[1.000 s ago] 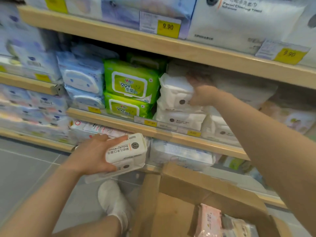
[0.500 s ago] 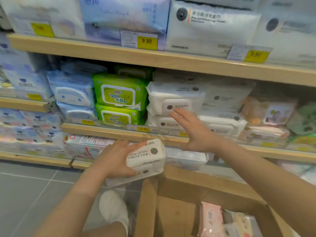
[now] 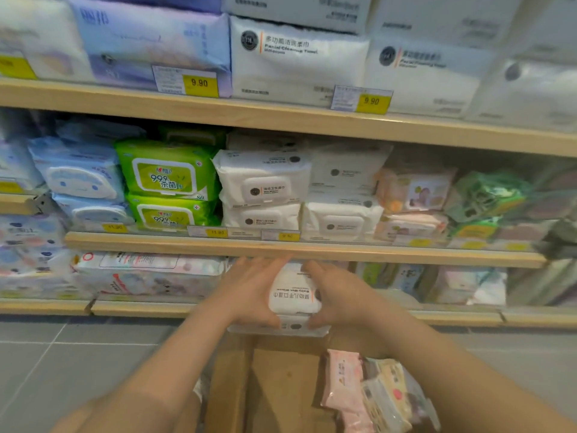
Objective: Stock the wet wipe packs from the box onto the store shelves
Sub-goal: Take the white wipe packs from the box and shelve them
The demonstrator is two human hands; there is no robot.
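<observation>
Pale wooden shelves [image 3: 281, 120] run across the view. The top shelf carries large white and lilac tissue packs [image 3: 296, 60] behind yellow price tags [image 3: 199, 84]. The middle shelf [image 3: 281, 248] holds stacked blue packs [image 3: 81, 182], green packs [image 3: 168, 173] and white wipe packs [image 3: 265, 182]. A cardboard box [image 3: 274, 385] stands on the grey floor [image 3: 78, 354].

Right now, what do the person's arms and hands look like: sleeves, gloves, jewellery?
Both forearms are bare as far as the frame shows; no sleeves in view. The left hand and right hand wear no gloves. No watch, ring or wristband shows. Nothing marks either arm.
</observation>
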